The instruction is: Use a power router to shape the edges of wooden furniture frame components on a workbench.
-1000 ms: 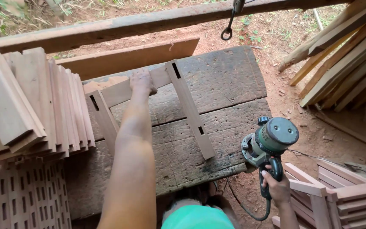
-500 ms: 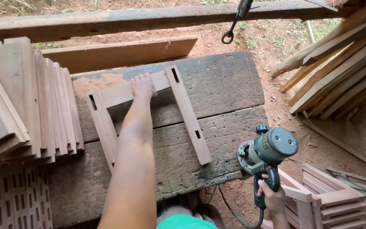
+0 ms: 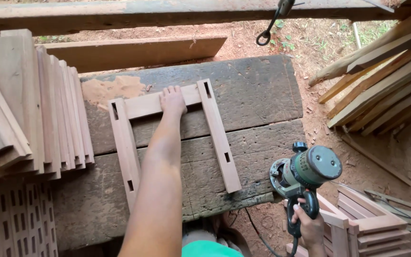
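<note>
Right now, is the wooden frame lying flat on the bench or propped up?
Flat. The wooden frame lies flush on the plank workbench, the left hand pressing its crosspiece; the right hand holds the router off the bench.

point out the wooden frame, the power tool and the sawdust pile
wooden frame (image 3: 217,138), head view, on the middle of its right upright piece
power tool (image 3: 317,164), head view, on its round green top cap
sawdust pile (image 3: 110,89), head view, on the middle of the pale heap on the workbench

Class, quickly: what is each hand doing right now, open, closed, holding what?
Left hand: open, pressed flat on the crosspiece of the wooden frame.
Right hand: closed around the handle of the green router, held beside the workbench.
</note>
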